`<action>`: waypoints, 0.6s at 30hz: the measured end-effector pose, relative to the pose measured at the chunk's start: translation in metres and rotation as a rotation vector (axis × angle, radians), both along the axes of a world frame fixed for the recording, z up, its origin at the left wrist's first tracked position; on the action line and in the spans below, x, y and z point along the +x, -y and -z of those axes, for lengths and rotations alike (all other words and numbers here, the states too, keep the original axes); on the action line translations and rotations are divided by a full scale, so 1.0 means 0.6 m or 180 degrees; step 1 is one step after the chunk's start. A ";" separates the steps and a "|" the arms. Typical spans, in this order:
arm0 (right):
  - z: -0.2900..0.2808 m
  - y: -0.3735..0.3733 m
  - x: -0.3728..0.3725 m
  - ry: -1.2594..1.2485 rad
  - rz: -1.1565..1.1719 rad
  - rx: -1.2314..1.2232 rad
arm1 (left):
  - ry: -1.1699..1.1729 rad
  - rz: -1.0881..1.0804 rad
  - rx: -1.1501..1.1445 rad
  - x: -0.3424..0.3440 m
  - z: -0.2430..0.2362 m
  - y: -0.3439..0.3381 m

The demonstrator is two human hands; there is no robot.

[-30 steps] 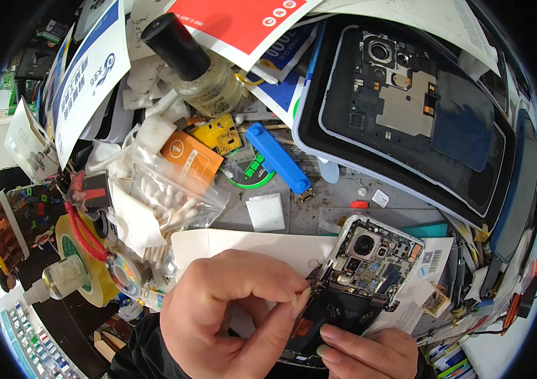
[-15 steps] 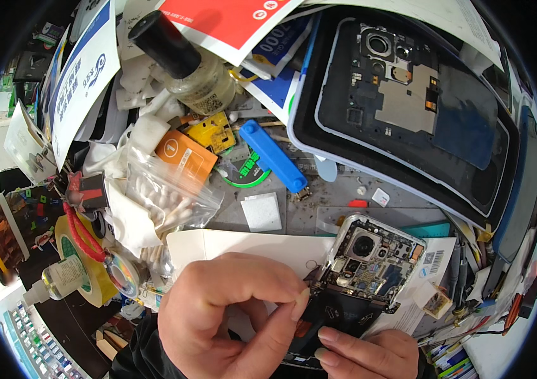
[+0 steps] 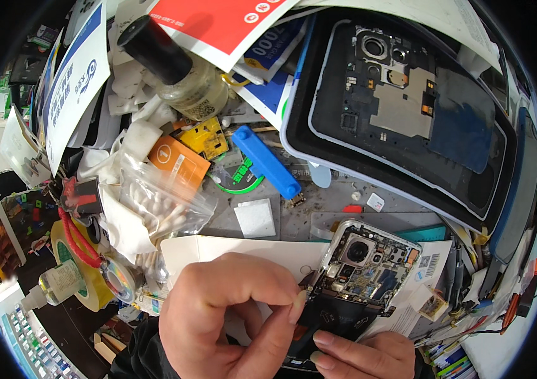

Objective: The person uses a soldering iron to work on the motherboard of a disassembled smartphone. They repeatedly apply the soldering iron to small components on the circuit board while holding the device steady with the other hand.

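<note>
An opened smartphone (image 3: 369, 268), its circuit board and round camera lens bare at the top, lies slanted in front of me. Below the board is its black battery (image 3: 339, 314). My left hand (image 3: 230, 316) is closed in a pinch at the phone's left edge, beside the board. Whatever lies between that thumb and forefinger is too small to make out. My right hand (image 3: 369, 357) grips the phone's lower right side, its fingertips over the battery; the thumb is hidden.
Behind the phone are a white card (image 3: 237, 249), a blue bar-shaped tool (image 3: 267, 163) and a bag of cotton swabs (image 3: 161, 199). A black-capped glass bottle (image 3: 195, 88) stands farther back. A tray with a phone back part (image 3: 401, 107) fills the far right.
The view has shifted slightly, so the surroundings appear a little more to the left. Both hands keep their places on the phone, the left still pinching at its edge.
</note>
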State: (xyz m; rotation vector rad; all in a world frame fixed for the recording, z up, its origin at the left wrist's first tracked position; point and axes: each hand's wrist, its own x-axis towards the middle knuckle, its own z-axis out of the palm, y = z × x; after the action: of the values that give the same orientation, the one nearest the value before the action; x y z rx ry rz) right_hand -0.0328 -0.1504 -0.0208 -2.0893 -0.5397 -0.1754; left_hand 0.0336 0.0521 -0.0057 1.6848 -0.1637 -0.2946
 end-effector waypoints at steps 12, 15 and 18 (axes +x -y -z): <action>0.010 -0.005 -0.003 0.0165 0.0129 0.0139 | 0.0113 -0.0185 0.0099 -0.001 0.006 0.002; 0.007 -0.004 -0.002 0.0086 0.0118 0.0126 | 0.0125 0.0155 0.0082 0.003 0.003 -0.005; 0.010 -0.005 -0.004 0.0194 0.0142 0.0153 | 0.0122 0.0153 0.0086 0.005 0.002 -0.010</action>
State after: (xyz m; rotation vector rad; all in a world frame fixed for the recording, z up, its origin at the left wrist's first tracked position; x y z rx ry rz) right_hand -0.0349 -0.1474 -0.0270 -2.0555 -0.5207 -0.2760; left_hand 0.0364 0.0579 -0.0070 1.7159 -0.2300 -0.3016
